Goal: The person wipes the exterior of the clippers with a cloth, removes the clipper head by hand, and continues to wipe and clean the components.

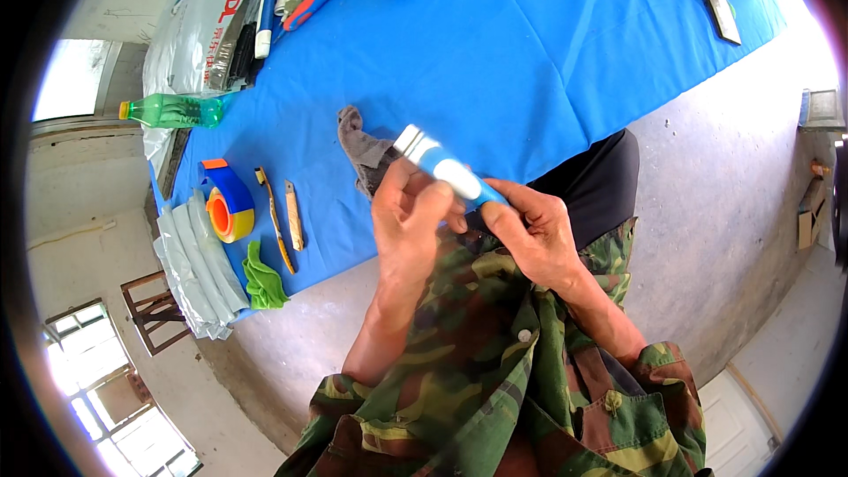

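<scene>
Both hands hold a slim blue-and-white handle-shaped device (pixel 450 170), tilted with its white end up and to the left; its exact kind is unclear. My left hand (pixel 412 209) is closed against its side, thumb and fingers bent. My right hand (pixel 535 231) grips the lower blue end between thumb and fingers. Just behind the left hand, a crumpled grey cloth (pixel 364 148) lies on the blue tablecloth (pixel 459 44).
To the left lie a yellow toothbrush (pixel 276 221), a utility knife (pixel 294 215), tape rolls (pixel 228 200), a green cloth (pixel 263 277), grey plastic bags (pixel 196 265) and a green bottle (pixel 173 111). Several similar devices (pixel 315 2) are piled far left. A dark flat tool (pixel 715 3) rests far right.
</scene>
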`<state>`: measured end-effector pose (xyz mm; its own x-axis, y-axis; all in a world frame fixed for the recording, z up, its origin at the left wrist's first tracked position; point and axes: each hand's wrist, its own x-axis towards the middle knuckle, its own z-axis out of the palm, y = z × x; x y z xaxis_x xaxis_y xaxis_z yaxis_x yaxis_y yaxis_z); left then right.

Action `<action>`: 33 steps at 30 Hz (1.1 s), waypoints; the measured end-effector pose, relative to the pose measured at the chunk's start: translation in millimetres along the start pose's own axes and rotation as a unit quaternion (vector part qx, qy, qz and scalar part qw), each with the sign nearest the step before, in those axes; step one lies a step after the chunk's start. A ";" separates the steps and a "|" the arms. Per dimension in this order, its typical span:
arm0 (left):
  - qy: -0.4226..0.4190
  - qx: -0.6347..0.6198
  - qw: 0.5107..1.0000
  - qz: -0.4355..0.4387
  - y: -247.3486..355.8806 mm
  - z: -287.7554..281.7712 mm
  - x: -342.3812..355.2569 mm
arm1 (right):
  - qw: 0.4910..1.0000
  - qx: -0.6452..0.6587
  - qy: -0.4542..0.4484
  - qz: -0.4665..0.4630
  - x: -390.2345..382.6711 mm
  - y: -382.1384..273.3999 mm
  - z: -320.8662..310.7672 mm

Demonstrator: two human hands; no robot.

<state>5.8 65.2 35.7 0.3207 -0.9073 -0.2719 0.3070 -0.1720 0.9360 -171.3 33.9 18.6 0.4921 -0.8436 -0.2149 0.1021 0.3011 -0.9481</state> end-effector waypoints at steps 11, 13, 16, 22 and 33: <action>-0.010 0.115 0.992 0.046 -7.2 -15.9 -1.3 | 0.993 0.110 -0.018 0.031 -2.1 12.4 -5.3; -0.002 0.092 0.994 0.056 -6.7 -17.7 -1.4 | 0.993 0.107 -0.038 0.044 -3.1 17.0 -11.3; 0.009 0.073 0.995 0.067 1.7 -16.2 0.6 | 0.995 0.074 -0.044 0.044 -5.6 10.1 -9.0; -0.007 -0.003 0.999 0.046 -0.4 -33.8 -1.7 | 0.998 0.059 -0.016 0.027 -11.9 -3.0 -7.4; -0.069 -0.133 0.988 0.026 -9.6 -15.7 -37.6 | 0.973 0.229 -0.025 -0.015 -16.1 12.9 0.8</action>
<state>4.9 106.9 33.4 0.2226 -0.9591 -0.1749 0.5236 -0.0337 0.8513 -177.2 51.7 10.0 0.5228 -0.8360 -0.1668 0.4857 0.4529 -0.7476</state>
